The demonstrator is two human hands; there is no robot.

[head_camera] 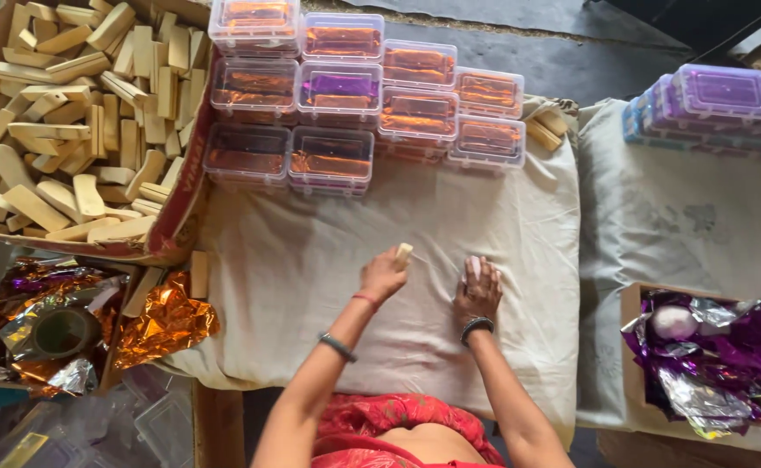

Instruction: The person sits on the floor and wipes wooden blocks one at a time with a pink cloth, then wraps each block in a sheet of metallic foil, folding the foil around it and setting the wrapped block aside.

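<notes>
My left hand [384, 275] grips a small pale wooden piece [404, 254], held upright just above the cream cloth [293, 251]. My right hand [478, 290] lies a short way to the right, pressed down on the cloth over something small and pale; I cannot tell what that thing is. Both wrists wear bangles. Beyond the hands stand several clear plastic boxes [332, 159] with orange and purple foil inside.
A cardboard carton [170, 227] heaped with pale wooden pieces [77, 113] fills the upper left. Crumpled orange foil [168, 321] and a tape roll [61, 331] lie lower left. Purple foil in a box [710, 360] sits lower right. Purple-lidded boxes [718, 95] stand upper right.
</notes>
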